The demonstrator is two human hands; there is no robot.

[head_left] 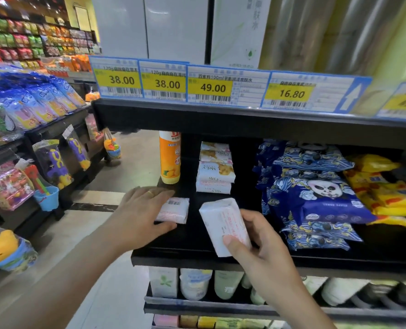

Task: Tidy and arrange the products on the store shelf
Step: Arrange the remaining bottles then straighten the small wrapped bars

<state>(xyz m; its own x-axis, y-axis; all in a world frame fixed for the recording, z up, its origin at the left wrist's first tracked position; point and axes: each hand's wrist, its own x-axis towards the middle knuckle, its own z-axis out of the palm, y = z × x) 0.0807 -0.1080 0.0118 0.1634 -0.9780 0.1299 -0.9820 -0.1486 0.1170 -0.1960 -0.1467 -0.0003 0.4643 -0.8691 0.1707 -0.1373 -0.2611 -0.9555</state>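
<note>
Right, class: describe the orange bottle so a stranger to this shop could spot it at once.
Find the black middle shelf under the yellow price tags. At its far left end stands the orange bottle, upright, left of a stack of white packs. It is the only bottle and the only orange thing on that shelf.

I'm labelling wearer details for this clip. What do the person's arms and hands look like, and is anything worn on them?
Both forearms are bare, with no sleeves, gloves or watch in view. The left hand wears a plain gold-coloured ring on one finger. The right hand shows no ring or other jewellery, and its thumbnail is short and unpainted.
</note>
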